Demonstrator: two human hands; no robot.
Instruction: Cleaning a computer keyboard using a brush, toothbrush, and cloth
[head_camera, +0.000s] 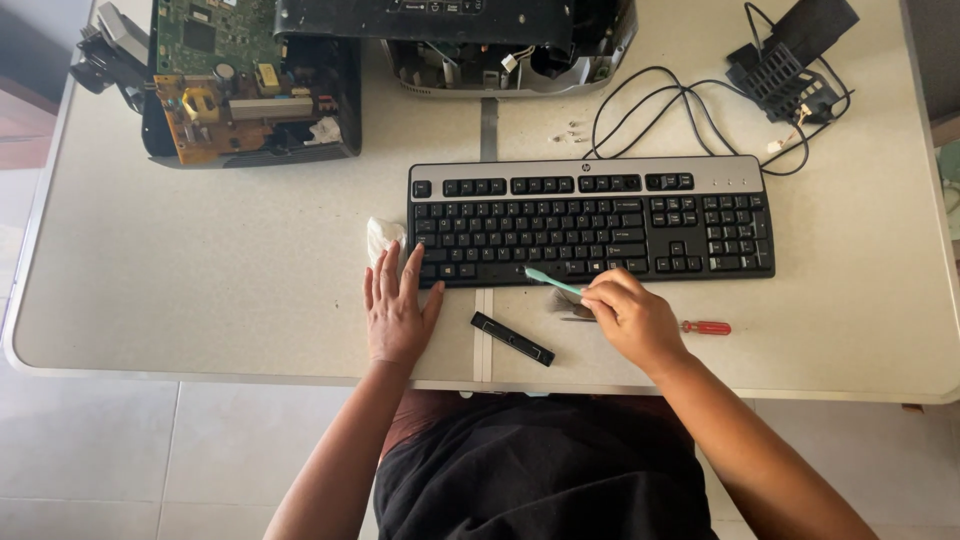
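My right hand (632, 318) was closed around the handle of a mint-green toothbrush (552, 281), its head resting on the bottom row of keys of the black keyboard (590, 220), which lay across the middle of the table (200, 270), its long side parallel to the near edge. My left hand (396, 310) lay flat and open on the table at the keyboard's near left corner, fingers spread, thumb against the keyboard's front edge, holding nothing. A crumpled white tissue (382, 238) sat just beyond my fingertips, touching the keyboard's left end. Between my hands, near the front edge, lay a small black bar-shaped part (512, 339). A red-handled screwdriver (700, 327) lay partly under my right hand. At the far edge stood an opened device with a bare circuit board (235, 90) inside its black housing, beside it another opened grey casing (500, 45).
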